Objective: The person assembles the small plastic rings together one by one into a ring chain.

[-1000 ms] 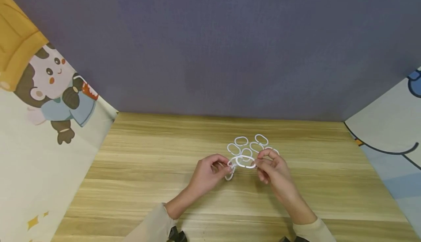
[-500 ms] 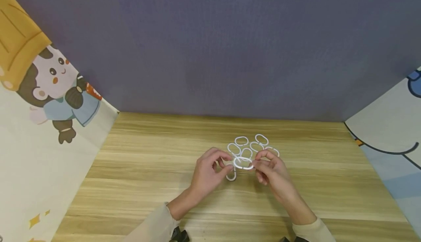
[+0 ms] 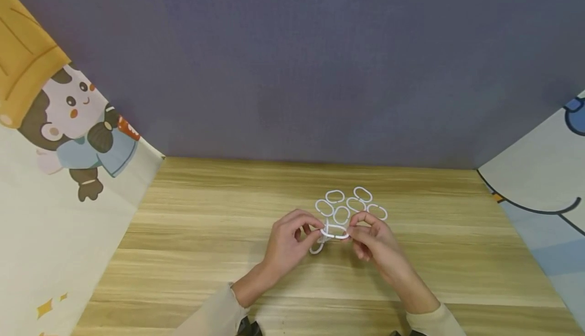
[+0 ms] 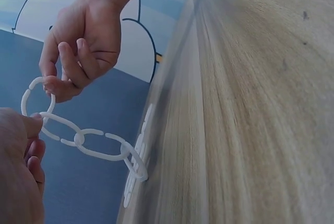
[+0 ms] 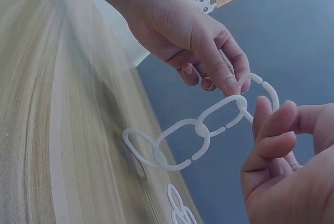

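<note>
A flat blue-grey panel backs the streaky wood-grained table. Over it, the left hand and right hand pinch the upper end of a white chain. The wrist views show its four interlocked ovals, some visibly slit; the head view shows six loose links lying beyond.

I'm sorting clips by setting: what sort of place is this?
Probably an indoor booth or play corner, though I can't be sure: a wood-grain table with a plain blue-grey panel behind it and cartoon-printed walls either side.
</note>
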{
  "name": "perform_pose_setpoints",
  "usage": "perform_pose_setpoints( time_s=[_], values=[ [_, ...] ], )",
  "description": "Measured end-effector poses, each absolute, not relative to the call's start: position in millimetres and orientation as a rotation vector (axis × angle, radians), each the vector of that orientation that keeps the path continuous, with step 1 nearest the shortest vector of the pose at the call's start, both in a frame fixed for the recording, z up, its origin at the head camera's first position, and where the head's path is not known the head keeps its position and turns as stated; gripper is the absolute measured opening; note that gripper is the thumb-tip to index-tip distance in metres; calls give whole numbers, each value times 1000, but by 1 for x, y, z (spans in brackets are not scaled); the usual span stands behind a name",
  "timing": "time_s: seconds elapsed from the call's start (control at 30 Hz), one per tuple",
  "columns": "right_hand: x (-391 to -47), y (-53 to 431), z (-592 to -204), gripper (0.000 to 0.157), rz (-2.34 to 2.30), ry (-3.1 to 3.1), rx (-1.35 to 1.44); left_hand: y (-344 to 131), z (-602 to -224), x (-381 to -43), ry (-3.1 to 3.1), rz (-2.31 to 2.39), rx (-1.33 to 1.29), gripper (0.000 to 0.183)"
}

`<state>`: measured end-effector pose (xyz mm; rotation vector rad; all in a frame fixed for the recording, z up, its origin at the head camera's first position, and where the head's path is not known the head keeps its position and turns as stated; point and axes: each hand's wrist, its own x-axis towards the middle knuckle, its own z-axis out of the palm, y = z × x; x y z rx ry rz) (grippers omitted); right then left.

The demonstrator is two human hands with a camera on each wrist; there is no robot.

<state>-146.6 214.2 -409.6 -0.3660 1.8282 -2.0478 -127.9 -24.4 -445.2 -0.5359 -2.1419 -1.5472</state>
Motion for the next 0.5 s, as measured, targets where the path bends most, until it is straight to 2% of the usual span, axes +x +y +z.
perform_pose_setpoints(
  time_s=[0.5],
  values=[
    [-152, 221, -417, 9, -2038, 1944, -313, -29, -451, -130, -2166, -1630, -350, 15]
  ],
)
